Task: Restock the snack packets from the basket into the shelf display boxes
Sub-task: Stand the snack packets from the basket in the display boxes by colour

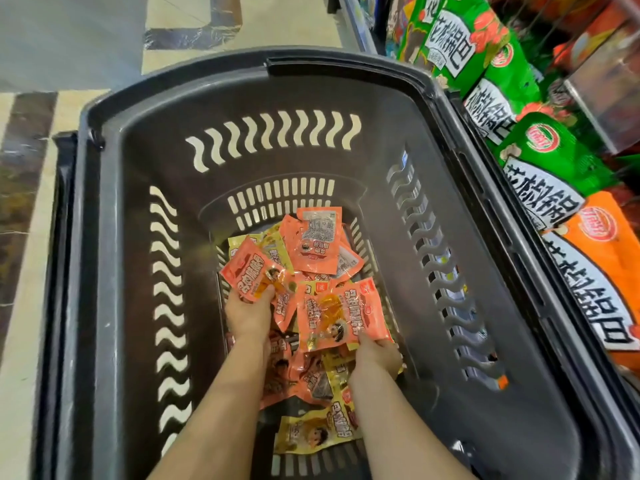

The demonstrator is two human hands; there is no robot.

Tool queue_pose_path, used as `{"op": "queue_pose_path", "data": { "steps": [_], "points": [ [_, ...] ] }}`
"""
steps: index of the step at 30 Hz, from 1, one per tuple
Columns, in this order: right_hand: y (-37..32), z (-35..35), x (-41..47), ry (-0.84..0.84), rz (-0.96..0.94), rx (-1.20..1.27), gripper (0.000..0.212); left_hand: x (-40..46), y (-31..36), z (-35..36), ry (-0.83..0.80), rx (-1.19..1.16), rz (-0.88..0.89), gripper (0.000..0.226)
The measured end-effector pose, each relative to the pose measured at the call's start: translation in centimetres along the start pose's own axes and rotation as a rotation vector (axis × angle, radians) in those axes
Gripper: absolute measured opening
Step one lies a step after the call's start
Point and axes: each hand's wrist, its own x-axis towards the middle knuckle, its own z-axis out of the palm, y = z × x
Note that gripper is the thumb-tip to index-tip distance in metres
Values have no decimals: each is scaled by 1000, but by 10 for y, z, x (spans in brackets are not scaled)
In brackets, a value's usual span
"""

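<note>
A deep dark grey plastic basket (145,161) fills the view. On its floor lies a heap of small orange snack packets (317,242) mixed with some yellow snack packets (313,433). Both my arms reach down into it. My left hand (247,315) grips an orange packet (247,271) at the left of the heap, thumb on top. My right hand (375,355) holds the lower edge of another orange packet (341,317) at the right of the heap. No shelf display boxes can be seen.
Along the right, shelves carry large green snack bags (460,39) and an orange bag (602,258), close to the basket's right rim. Tiled floor (41,64) lies beyond the basket at the top left.
</note>
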Motion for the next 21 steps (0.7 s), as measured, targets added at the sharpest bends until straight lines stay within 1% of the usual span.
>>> {"op": "queue_pose_path", "data": {
  "steps": [4,6,8,12,15,17,21],
  "points": [
    [-1,-7,-2,1,-41,26,19,-3,3,-8,-1,18,50,30],
    [-3,-11,-8,15,-108,44,11,-6,4,-10,-26,27,80,30],
    [-10,-14,-18,-11,-162,67,3,-9,7,-11,-50,34,82,27],
    [-24,-19,-38,-138,-193,139,12,-21,16,-17,-102,59,104,30],
    [-31,-28,-48,-145,-226,161,5,-36,26,-24,-128,54,133,24],
    [-34,-36,-55,-153,-243,221,3,-46,35,-31,-144,32,151,22],
    [-43,-63,-73,-192,-247,309,23,-70,57,-49,-212,-10,226,19]
  ]
}}
